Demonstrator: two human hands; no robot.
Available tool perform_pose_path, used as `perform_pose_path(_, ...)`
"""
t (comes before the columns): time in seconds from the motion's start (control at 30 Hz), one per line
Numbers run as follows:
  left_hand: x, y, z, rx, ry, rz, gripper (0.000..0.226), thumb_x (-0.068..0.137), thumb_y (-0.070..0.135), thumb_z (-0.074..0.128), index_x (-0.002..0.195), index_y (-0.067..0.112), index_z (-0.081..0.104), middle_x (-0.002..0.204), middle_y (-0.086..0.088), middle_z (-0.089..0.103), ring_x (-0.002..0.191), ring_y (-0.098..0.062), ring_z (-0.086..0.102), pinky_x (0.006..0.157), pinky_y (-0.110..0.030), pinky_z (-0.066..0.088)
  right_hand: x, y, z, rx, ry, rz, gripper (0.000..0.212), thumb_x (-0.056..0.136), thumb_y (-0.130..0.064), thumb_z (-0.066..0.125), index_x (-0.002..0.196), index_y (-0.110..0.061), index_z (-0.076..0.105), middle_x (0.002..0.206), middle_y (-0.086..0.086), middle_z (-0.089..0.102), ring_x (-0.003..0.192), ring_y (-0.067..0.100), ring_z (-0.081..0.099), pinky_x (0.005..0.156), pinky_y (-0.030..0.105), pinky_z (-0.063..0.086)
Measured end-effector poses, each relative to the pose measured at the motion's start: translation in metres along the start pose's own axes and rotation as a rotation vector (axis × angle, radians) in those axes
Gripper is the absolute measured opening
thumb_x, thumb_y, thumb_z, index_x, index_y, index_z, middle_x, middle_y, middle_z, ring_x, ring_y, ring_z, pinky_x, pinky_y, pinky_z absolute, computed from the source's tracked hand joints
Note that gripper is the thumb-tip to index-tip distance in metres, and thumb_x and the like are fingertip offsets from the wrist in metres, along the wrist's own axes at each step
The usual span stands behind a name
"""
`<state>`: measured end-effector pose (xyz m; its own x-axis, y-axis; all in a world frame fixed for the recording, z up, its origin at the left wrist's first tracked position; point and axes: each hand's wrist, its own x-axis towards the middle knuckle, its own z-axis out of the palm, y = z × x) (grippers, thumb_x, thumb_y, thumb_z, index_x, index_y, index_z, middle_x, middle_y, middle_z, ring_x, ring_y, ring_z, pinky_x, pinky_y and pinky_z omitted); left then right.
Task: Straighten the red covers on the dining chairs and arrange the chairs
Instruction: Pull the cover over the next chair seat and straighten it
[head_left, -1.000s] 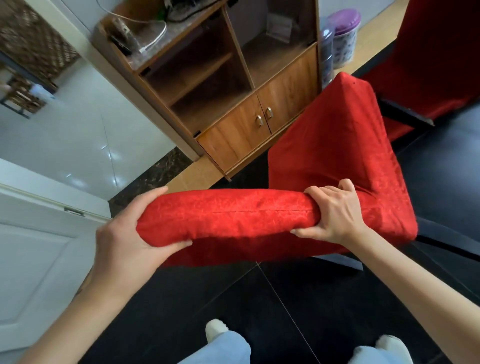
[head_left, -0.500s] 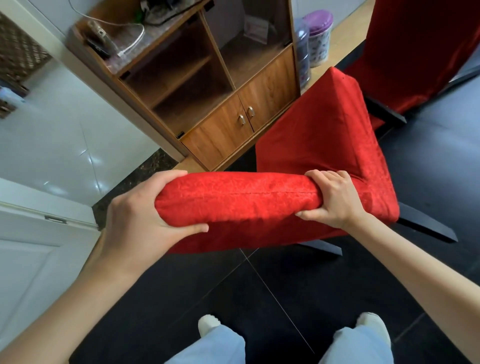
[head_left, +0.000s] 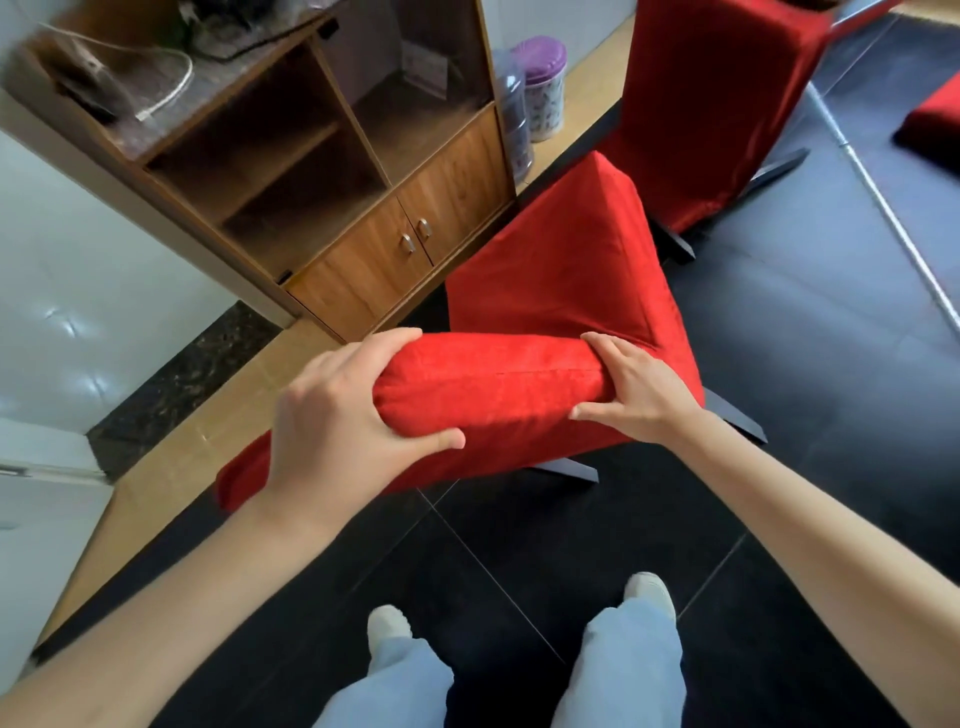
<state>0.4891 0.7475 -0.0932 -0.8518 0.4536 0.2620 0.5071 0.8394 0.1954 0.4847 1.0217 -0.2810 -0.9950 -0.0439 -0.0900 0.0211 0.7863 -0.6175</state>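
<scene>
Centre of frame: red-covered dining chair (head_left: 561, 291) seen from above and behind, its padded backrest top (head_left: 493, 384) running left to right across the middle, seat stretching away toward upper centre. Left hand (head_left: 332, 431) clamped round the left end of the backrest top, fingers over the far side, thumb pressed on the near face of the red cover (head_left: 498, 415). Right hand (head_left: 639, 389) gripping the right end of the same top edge, fingers wrapped over, thumb pointing left along the near face. Both forearms bare, coming in from lower left and lower right corners. Cover's lower hem (head_left: 244, 478) sticks out at centre left below the left wrist. Dark chair legs (head_left: 737, 415) show at right and under the backrest on the black tiled floor (head_left: 831, 338). Second red-covered chair (head_left: 711, 104) stands upper right, just beyond the first, back toward the camera. Another bit of red fabric (head_left: 935, 119) at the right edge, cut off, cannot tell what it is. Wooden cabinet (head_left: 322, 171) upper left with open shelves, two small doors with metal handles, white cable (head_left: 166, 88) on top. Purple-lidded jar (head_left: 540, 88) on the floor just right of the cabinet. Bottom centre: light blue trouser legs (head_left: 618, 670) and pale shoes (head_left: 389, 623) on the black tiles
</scene>
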Motion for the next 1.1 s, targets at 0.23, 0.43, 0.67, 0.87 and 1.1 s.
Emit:
perform_pose_path(0.23, 0.007, 0.013, -0.002, -0.026, -0.051, 0.034, 0.085, 0.053, 0.057, 0.080, 0.120, 0.007, 0.065, 0.106, -0.011, 0.071, 0.094, -0.033, 0.068, 0.084, -0.041, 0.051, -0.004, 0.006, -0.010, -0.034, -0.020, 0.037, 0.125, 0.051, -0.092, 0.043, 0.149, -0.015, 0.032, 0.150, 0.005, 0.040, 0.136, 0.024, 0.040, 0.104, 0.038, 0.038)
perform_pose_path(0.43, 0.007, 0.015, -0.002, -0.027, -0.067, 0.025, 0.085, 0.053, 0.054, 0.085, 0.121, 0.009, 0.064, 0.109, -0.010, 0.070, 0.097, -0.033, 0.067, 0.085, -0.043, 0.052, -0.006, 0.007, -0.011, -0.035, -0.027, 0.053, 0.121, 0.055, -0.090, 0.048, 0.151, -0.018, 0.029, 0.153, 0.002, 0.037, 0.137, 0.025, 0.039, 0.104, 0.040, 0.037)
perform_pose_path(0.67, 0.013, 0.025, -0.001, -0.025, -0.085, 0.040, 0.087, 0.055, 0.060, 0.083, 0.124, 0.012, 0.063, 0.110, -0.008, 0.070, 0.099, -0.030, 0.066, 0.086, -0.041, 0.052, -0.012, 0.010, -0.024, -0.065, -0.073, 0.101, 0.113, 0.056, -0.083, 0.050, 0.153, -0.032, 0.023, 0.155, -0.003, 0.034, 0.137, 0.024, 0.039, 0.104, 0.040, 0.038)
perform_pose_path(0.87, 0.021, 0.049, 0.008, -0.058, -0.080, 0.064, 0.091, 0.056, 0.065, 0.081, 0.129, 0.016, 0.059, 0.112, -0.003, 0.069, 0.098, -0.026, 0.063, 0.083, -0.035, 0.050, -0.024, 0.016, -0.045, -0.108, -0.066, 0.139, 0.100, 0.061, -0.079, 0.057, 0.149, -0.049, 0.019, 0.152, -0.009, 0.038, 0.133, 0.026, 0.044, 0.096, 0.040, 0.043)
perform_pose_path(1.1, 0.035, 0.041, 0.019, -0.546, -0.282, 0.073, 0.118, 0.052, 0.068, 0.080, 0.150, 0.034, 0.022, 0.138, 0.004, 0.055, 0.130, -0.016, 0.046, 0.103, -0.033, 0.032, -0.042, 0.008, -0.078, -0.125, -0.061, 0.139, 0.103, 0.055, -0.086, 0.048, 0.147, -0.053, 0.018, 0.150, -0.009, 0.041, 0.128, 0.025, 0.050, 0.093, 0.041, 0.046)
